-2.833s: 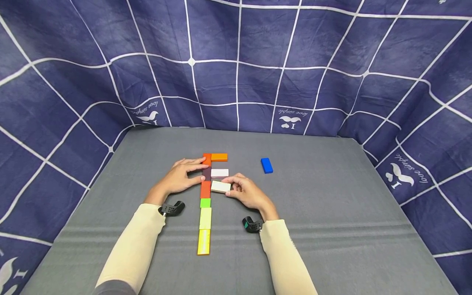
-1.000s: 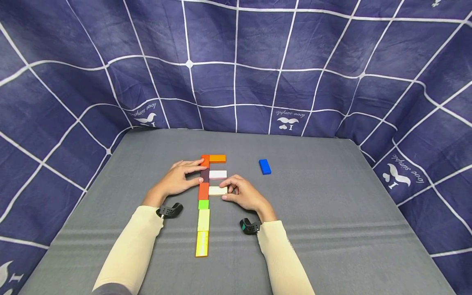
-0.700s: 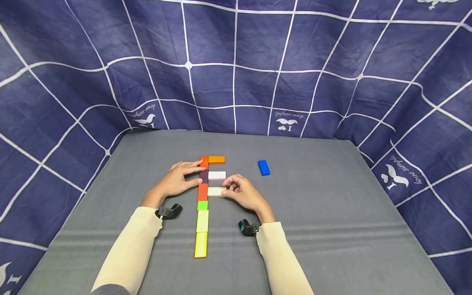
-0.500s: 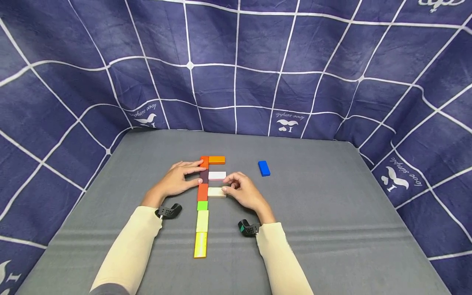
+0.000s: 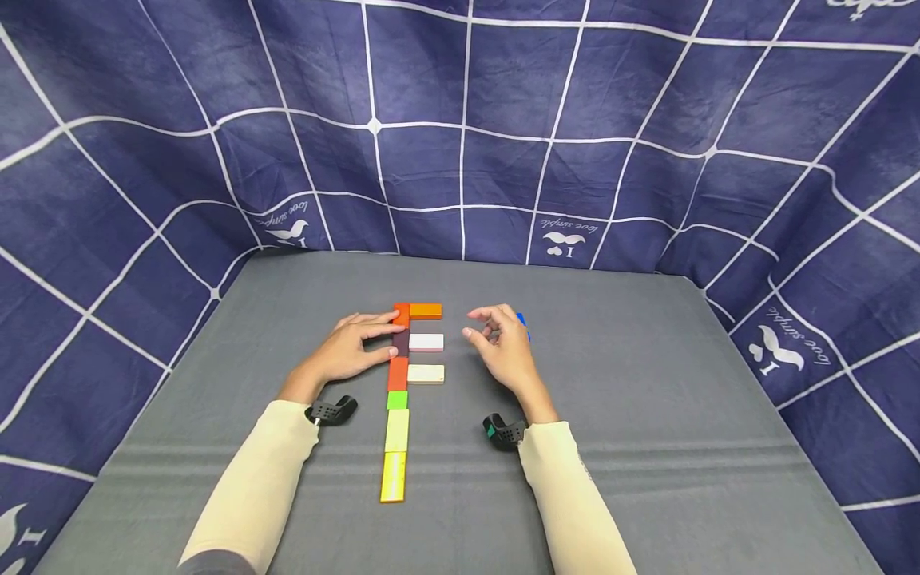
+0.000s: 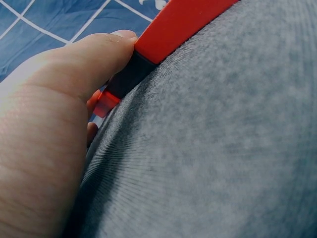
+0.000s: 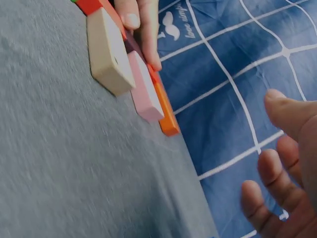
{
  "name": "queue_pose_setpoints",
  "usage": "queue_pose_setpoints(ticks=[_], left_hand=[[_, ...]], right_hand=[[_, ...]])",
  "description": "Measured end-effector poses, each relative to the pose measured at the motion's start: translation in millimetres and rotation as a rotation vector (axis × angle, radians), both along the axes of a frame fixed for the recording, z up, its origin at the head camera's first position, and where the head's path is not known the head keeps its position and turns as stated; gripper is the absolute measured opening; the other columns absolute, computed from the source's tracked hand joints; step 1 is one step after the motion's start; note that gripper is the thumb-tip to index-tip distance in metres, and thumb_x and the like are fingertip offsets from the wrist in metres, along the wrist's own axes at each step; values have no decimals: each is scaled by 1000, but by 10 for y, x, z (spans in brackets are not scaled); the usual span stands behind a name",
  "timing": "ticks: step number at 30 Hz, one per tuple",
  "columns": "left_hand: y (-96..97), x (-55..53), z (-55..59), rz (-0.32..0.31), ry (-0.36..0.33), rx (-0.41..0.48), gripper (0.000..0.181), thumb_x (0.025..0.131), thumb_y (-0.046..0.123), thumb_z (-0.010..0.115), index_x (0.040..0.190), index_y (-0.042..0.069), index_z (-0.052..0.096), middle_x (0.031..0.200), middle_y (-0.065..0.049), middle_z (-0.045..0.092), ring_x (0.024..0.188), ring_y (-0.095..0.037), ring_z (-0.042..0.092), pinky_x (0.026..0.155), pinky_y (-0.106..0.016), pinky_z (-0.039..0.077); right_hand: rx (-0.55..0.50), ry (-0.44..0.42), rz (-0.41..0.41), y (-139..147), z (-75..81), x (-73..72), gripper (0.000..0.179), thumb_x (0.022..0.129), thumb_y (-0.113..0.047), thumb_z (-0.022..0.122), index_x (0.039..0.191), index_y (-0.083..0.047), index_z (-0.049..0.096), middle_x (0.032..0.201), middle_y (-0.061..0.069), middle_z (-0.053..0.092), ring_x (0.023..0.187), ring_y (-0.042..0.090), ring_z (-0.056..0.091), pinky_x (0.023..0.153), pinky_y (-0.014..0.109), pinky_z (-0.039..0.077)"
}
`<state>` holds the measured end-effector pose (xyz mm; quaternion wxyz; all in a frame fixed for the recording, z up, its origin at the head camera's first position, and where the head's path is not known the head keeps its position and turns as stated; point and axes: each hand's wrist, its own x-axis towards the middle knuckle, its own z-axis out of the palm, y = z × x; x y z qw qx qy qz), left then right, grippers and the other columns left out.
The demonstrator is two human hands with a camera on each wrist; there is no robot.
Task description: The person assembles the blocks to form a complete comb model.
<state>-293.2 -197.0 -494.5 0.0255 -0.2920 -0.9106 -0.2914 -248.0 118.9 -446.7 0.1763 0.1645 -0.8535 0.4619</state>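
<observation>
My left hand (image 5: 348, 347) rests with straight fingers along the left side of a column of flat blocks. Its fingertips touch the red-orange block (image 5: 402, 313) at the far end and the dark block (image 5: 401, 342) below it; the red block (image 5: 398, 374) follows. Rightward from the column stick out an orange block (image 5: 426, 311), a pale pink block (image 5: 426, 343) and a cream block (image 5: 426, 374). To their right hovers my right hand (image 5: 506, 347), fingers loosely bent and holding nothing. Behind it a blue block (image 5: 522, 319) is partly hidden.
The column runs toward me through a green block (image 5: 398, 400), a pale yellow block (image 5: 397, 431) and a yellow block (image 5: 393, 477). Grey cloth (image 5: 668, 415) covers the table, and a blue curtain (image 5: 503, 144) with white lines surrounds its back and sides.
The cream block, tilted in my right hand at first, now lies flat against the red block. My right hand has let go and moved right and away, toward the blue block. My left hand stays.
</observation>
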Motion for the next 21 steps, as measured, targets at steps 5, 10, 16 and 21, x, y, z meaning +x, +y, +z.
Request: queue_pose_setpoints(ticks=[5, 10, 16, 21], left_hand=[[-7, -4, -3, 0, -3, 2, 51, 90, 54, 69, 138, 38, 60, 156, 10, 46, 144, -21, 42, 122, -57, 14], [-9, -4, -2, 2, -3, 6, 51, 90, 54, 69, 138, 39, 60, 156, 10, 46, 143, -21, 42, 122, -59, 14], [-1, -7, -12, 3, -4, -4, 52, 90, 55, 69, 138, 39, 60, 156, 11, 46, 143, -20, 43, 122, -58, 14], [12, -7, 5, 2, -5, 0, 52, 90, 55, 69, 138, 39, 60, 156, 11, 46, 143, -20, 43, 121, -57, 15]], right_hand=[[-77, 42, -85, 120, 6, -36, 23, 87, -19, 80, 107, -13, 72, 98, 8, 60, 77, 13, 57, 63, 19, 48], [-140, 47, -173, 216, -28, -87, 25, 86, -19, 81, 108, -12, 72, 99, 8, 60, 78, 12, 56, 64, 17, 47], [-221, 34, -238, 291, -97, -156, 24, 86, -14, 80, 108, -9, 73, 104, 16, 62, 79, 13, 57, 65, 15, 46], [-260, 31, -266, 327, -132, -195, 25, 86, -13, 80, 109, -9, 73, 109, 22, 62, 84, 16, 59, 65, 11, 45]])
